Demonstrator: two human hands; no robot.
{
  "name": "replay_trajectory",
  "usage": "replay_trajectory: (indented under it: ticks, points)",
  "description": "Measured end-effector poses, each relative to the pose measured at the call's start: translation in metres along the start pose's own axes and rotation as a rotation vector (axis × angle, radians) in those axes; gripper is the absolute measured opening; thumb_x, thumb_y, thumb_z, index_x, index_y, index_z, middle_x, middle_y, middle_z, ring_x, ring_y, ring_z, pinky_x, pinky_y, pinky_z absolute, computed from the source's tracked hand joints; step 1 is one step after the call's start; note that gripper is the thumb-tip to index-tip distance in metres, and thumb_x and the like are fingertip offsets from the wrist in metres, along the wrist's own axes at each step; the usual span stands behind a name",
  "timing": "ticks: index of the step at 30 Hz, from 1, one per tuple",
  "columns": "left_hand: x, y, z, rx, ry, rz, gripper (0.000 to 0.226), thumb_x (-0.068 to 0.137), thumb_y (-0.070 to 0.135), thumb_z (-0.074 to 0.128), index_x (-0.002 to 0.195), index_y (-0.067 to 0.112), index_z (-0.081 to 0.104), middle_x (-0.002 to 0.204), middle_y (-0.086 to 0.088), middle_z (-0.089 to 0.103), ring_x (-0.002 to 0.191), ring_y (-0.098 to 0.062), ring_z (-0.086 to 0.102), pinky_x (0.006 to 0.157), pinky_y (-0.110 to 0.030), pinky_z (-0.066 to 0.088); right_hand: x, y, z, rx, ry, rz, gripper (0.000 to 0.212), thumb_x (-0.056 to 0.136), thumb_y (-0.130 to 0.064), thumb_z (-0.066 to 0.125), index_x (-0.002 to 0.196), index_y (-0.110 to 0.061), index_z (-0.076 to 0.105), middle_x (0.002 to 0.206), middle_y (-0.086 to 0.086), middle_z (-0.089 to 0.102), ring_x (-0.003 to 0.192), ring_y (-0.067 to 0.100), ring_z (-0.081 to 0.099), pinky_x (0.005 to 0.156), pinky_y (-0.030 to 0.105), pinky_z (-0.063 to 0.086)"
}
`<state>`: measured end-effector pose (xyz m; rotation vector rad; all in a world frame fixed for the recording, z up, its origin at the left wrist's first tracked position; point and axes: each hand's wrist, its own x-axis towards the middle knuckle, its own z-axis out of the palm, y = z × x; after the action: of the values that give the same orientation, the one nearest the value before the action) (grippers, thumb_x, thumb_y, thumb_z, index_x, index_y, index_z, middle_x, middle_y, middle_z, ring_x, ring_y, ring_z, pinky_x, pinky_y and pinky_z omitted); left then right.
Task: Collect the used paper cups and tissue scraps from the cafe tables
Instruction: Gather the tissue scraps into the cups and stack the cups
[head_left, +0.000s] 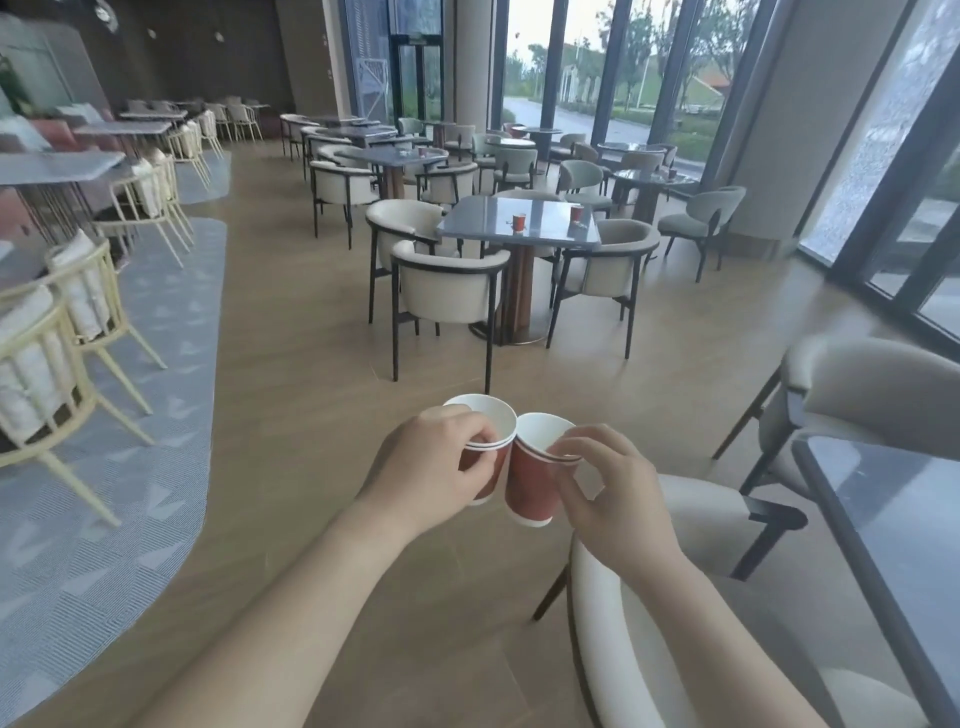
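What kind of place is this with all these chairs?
Probably a cafe: many small tables with padded chairs around them, red paper cups left on one table, and tall windows onto the street.

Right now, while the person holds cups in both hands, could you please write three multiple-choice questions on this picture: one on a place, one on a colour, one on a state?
1. Where do the two far cups stand?
A. on the grey table ahead
B. on the floor
C. on a chair seat

2. What colour is the outside of the left-hand cup and the right-hand cup?
A. blue
B. red-brown
C. green

3. What are the left hand and the right hand doing?
A. both hang empty
B. each holds one cup
C. both lie flat on a table

Answers:
1 A, both cups stand upright on the grey top.
2 B, the walls are red-brown and only the insides are white.
3 B, the fingers of each hand curl round its cup near the rim.
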<state>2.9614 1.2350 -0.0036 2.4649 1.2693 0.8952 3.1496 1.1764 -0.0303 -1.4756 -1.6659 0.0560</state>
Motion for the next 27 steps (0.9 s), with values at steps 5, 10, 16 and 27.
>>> replay_trajectory:
  ticks: [5,10,16,27]
  points:
    - [0.084,-0.059,0.021,0.009,-0.082,0.000,0.005,0.077,0.023,0.058,0.077,0.026,0.061,0.079,0.013,0.061,0.076,-0.011,0.055,0.067,-0.035,0.050,0.072,0.043,0.053,-0.018,0.005,0.064,0.017,0.075,-0.004,0.067,0.085,-0.018,0.068,0.092,-0.012,0.059,0.089,0.015,0.059,0.073,0.017,0.041]
    - [0.173,-0.104,0.049,-0.082,-0.085,-0.039,0.004,0.075,0.022,0.060,0.076,0.026,0.061,0.078,0.013,0.063,0.075,-0.007,0.057,0.067,-0.034,0.050,0.146,0.089,0.094,-0.018,0.009,0.141,0.014,0.076,-0.007,0.068,0.083,-0.019,0.067,0.092,-0.013,0.060,0.087,0.013,0.059,0.073,0.018,0.043]
    - [0.261,-0.151,0.085,-0.139,-0.110,-0.005,0.003,0.075,0.021,0.061,0.074,0.023,0.061,0.077,0.011,0.063,0.076,-0.010,0.057,0.067,-0.036,0.049,0.222,0.144,0.126,-0.048,0.008,0.197,0.014,0.076,-0.006,0.070,0.083,-0.018,0.067,0.092,-0.010,0.062,0.085,0.014,0.059,0.072,0.018,0.041]
    - [0.442,-0.272,0.163,-0.191,-0.086,0.006,0.010,0.076,0.019,0.064,0.071,0.026,0.059,0.072,0.012,0.060,0.071,-0.007,0.054,0.062,-0.029,0.047,0.383,0.260,0.232,-0.073,0.044,0.239,0.019,0.076,0.000,0.068,0.088,-0.015,0.070,0.095,-0.005,0.064,0.089,0.014,0.058,0.077,0.019,0.041]
